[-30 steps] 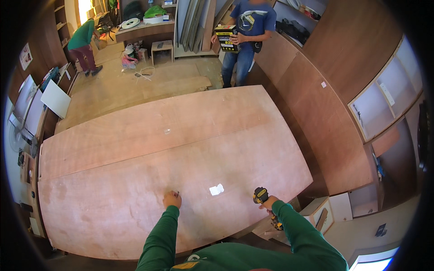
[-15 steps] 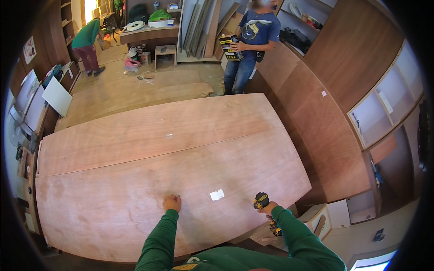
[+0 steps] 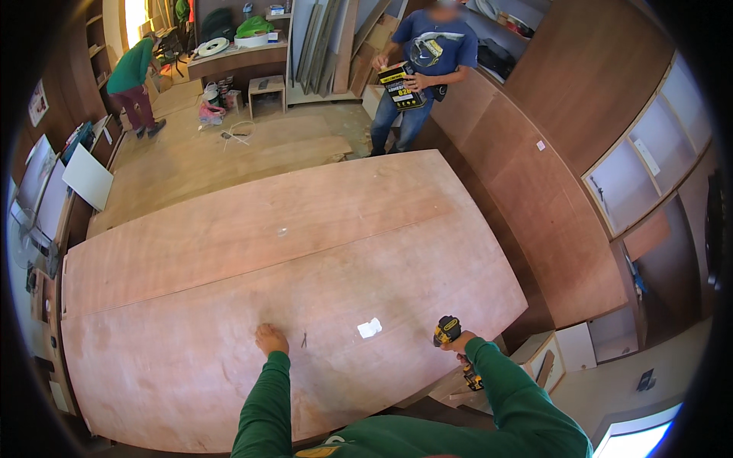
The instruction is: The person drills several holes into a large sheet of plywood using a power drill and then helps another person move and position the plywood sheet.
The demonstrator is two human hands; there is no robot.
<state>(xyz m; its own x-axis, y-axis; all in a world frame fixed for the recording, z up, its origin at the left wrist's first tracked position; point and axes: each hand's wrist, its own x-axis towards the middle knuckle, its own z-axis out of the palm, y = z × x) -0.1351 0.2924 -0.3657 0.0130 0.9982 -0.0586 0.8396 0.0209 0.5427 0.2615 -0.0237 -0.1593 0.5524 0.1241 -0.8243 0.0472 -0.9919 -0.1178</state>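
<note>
My left hand [image 3: 270, 339] rests on the large reddish plywood panel [image 3: 183, 336], its fingers curled in. Whatever lies inside them, if anything, is hidden. A small, thin dark object [image 3: 304, 340], too small to name, is on the panel just right of that hand and apart from it. At the panel's near right edge, my right hand [image 3: 460, 343] grips a black and yellow cordless drill [image 3: 447, 331] by its handle, the drill's head over the panel. Between the two hands lies a white paper scrap [image 3: 369, 328].
Beyond the panel a person in a blue T-shirt [image 3: 435, 46] holds a black and yellow can [image 3: 402, 86]. Another person in green [image 3: 131, 72] bends over at the far left. Tall wooden boards [image 3: 527, 183] line the right side. A white board [image 3: 88, 177] leans at left.
My left hand has moved left, away from the small dark object, which now shows on the panel. The drill has shifted slightly right. The person in blue has tilted the can.
</note>
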